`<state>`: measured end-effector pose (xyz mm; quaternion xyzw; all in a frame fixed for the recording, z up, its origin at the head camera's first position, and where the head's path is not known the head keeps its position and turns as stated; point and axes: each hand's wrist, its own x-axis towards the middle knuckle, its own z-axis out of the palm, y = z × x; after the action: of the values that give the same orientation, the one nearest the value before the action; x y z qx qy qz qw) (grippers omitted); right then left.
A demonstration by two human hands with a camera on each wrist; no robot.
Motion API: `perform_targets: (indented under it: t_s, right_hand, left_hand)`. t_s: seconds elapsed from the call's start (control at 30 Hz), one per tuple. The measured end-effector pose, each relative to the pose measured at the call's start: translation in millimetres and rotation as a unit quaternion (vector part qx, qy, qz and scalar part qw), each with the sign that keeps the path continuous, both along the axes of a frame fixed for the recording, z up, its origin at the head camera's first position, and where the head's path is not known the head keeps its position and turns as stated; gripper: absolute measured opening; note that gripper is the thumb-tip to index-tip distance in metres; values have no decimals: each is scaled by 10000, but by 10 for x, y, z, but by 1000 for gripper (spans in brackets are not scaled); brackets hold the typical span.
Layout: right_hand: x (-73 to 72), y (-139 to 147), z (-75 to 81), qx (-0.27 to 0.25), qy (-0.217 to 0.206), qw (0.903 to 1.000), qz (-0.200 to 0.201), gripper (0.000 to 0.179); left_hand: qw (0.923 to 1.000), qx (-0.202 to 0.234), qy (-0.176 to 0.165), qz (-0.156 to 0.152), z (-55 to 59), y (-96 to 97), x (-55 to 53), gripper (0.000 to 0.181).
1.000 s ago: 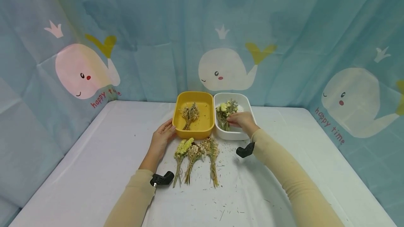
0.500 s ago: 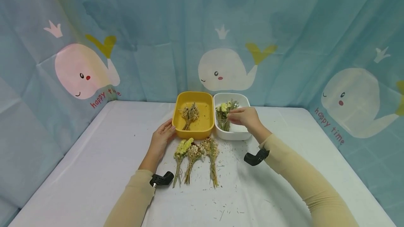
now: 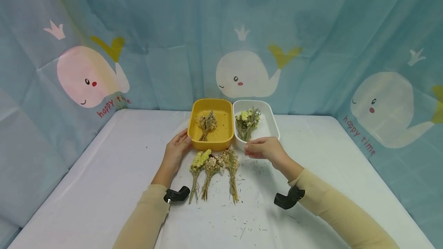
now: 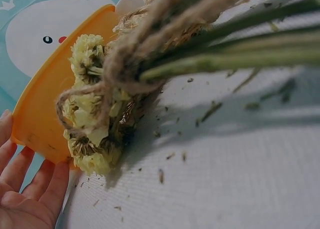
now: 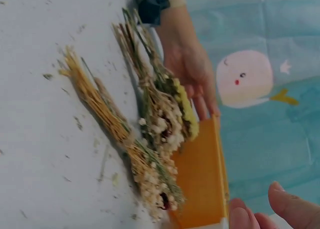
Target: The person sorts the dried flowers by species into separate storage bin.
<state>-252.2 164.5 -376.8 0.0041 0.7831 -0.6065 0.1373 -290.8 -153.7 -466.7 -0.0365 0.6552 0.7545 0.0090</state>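
Work looks partway done — a dried-flower bunch (image 3: 207, 123) in the yellow tray (image 3: 225, 124), yellow blooms (image 3: 245, 116) in the white tray (image 3: 268, 124) beside it, three bunches (image 3: 212, 167) left before it — with the left hand (image 3: 175, 151) touching it, fingers loosely extended, and the right hand (image 3: 266, 150), released, right of its front corner.

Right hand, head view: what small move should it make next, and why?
Probably lower the right hand toward the straw-stemmed dried-flower bundle and pinch it. The hand appears empty near the front rim of the white tray, while the left hand touches the yellow tray. Of the bundles lying outside both trays, this one looks nearest to it.
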Motion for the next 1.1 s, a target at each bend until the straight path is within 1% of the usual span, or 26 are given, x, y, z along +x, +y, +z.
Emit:
perform_targets:
  t_s: [0.1, 0.2, 0.3, 0.5, 0.73, 0.93, 1.1]
  right_hand:
    - [54, -4, -71, -74, -73, 9999, -23, 33]
    - [92, -4, -142, -141, -60, 9999, 61, 34]
    - [119, -3, -209, -206, -99, 9997, 123, 31]
    - [185, -17, -313, -423, -358, 9982, 226, 30]
    - [228, -57, -428, -441, -428, 9971, 456, 30]
    - [233, -93, -482, -555, -727, 9943, 552, 32]
    - [238, -132, -512, -545, -1040, 9914, 580, 33]
  left_hand:
    - [10000, 8, -15, 15, 4, 1, -3, 56]
    - [10000, 37, -38, 28, 4, 2, -4, 56]
    - [10000, 73, -51, 35, 4, 4, -5, 56]
    - [9999, 101, -29, 53, 8, 7, -1, 55]
    - [9999, 136, -59, 73, -1, -5, -8, 55]
    - [9999, 118, -50, 41, -10, -6, -18, 55]
    - [9999, 101, -59, 52, -7, -6, -18, 56]
